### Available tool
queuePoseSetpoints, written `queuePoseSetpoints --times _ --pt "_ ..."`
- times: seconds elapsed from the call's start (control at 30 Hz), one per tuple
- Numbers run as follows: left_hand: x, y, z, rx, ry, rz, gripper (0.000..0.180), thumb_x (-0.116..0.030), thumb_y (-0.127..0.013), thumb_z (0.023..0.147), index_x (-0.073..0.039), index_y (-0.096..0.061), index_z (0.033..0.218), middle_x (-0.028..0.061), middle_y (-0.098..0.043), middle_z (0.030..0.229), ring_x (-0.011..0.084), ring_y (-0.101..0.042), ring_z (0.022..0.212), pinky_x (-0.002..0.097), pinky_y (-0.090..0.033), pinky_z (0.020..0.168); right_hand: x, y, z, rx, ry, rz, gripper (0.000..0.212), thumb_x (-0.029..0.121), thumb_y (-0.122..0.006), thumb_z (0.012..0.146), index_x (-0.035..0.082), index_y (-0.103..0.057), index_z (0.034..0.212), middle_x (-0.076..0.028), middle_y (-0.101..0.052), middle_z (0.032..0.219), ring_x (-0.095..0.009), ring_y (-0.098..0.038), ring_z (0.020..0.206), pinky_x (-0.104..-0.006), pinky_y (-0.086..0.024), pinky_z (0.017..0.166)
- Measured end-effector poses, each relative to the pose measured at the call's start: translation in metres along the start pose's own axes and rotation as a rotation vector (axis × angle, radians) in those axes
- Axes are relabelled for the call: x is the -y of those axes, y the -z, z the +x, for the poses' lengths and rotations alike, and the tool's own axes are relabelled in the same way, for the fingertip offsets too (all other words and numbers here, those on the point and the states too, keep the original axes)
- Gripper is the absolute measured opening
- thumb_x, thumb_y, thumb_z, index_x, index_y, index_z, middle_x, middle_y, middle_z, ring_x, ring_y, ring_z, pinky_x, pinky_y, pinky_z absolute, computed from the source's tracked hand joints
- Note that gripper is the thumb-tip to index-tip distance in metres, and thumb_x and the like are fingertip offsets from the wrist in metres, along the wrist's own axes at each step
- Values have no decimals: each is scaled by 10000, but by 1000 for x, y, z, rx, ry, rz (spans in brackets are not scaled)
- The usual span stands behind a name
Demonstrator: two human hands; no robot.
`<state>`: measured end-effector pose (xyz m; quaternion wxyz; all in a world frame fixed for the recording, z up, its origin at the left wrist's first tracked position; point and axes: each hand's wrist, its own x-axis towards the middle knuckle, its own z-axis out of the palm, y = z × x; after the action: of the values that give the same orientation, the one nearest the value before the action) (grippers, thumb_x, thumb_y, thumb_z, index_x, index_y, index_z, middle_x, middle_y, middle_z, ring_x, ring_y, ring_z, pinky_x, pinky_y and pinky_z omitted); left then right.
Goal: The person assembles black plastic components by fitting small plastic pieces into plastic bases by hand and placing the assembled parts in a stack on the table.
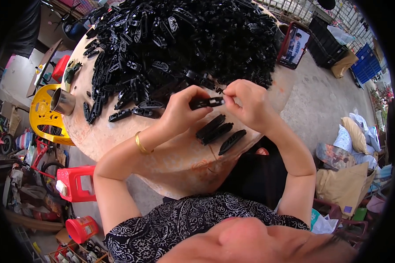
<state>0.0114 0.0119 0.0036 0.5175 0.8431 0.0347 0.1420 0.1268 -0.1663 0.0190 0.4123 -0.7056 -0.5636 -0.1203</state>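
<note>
My left hand [182, 111], with a gold bangle at the wrist, grips a long black plastic part [202, 103] between thumb and fingers. The part lies level above the table edge and its right end looks pale. At that end my right hand [248, 104] is closed in a pinch; what its fingertips hold is too small to make out. Just below my hands a few similar black plastic pieces [231, 142] lie side by side on the round table [173, 153]. Beyond them rises a big heap of black plastic parts [140, 57].
A metal cup [63, 101] stands at the table's left edge, beside a yellow plastic chair [43, 109]. A phone [293, 46] is propped at the far right. Red stool [76, 183] and red bucket [82, 229] stand lower left; sacks [344, 186] lie right.
</note>
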Motion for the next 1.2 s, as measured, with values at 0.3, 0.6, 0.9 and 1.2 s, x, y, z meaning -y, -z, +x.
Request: queuePoseSetpoints --times 0.3,0.6,0.9,1.2 --pt "-3 -3 -1 150 229 -236 235 -87 -745 774 -3 -640 967 5 -652 900 41 -566 829 195 -473 723 8 -8 0 37 176 144 172 -33 -688 707 14 -646 867 -116 -652 844 -281 -628 754 -341 -516 657" --pt "14 -2 -1 199 219 -798 344 -126 -662 878 -17 -525 1174 58 -654 920 155 -632 845 299 -526 811 14 -6 -2 -21 -163 367 90 -14 -643 805 -11 -650 894 -116 -655 849 -221 -653 730 -291 -519 638" --pt "7 8 4 489 381 -1097 347 -325 -418 1005 -13 -548 1084 87 -631 843 155 -633 669 272 -530 633 10 0 3 -31 287 75 215 -42 -688 683 42 -679 881 -72 -658 865 -243 -624 813 -303 -528 671" --pt "1 13 2 497 536 -878 339 -302 -407 1010 10 -532 1050 143 -655 907 142 -633 609 224 -511 458 9 -3 -2 41 432 -43 314 -21 -642 616 32 -671 923 -62 -649 921 -267 -600 855 -349 -526 720"
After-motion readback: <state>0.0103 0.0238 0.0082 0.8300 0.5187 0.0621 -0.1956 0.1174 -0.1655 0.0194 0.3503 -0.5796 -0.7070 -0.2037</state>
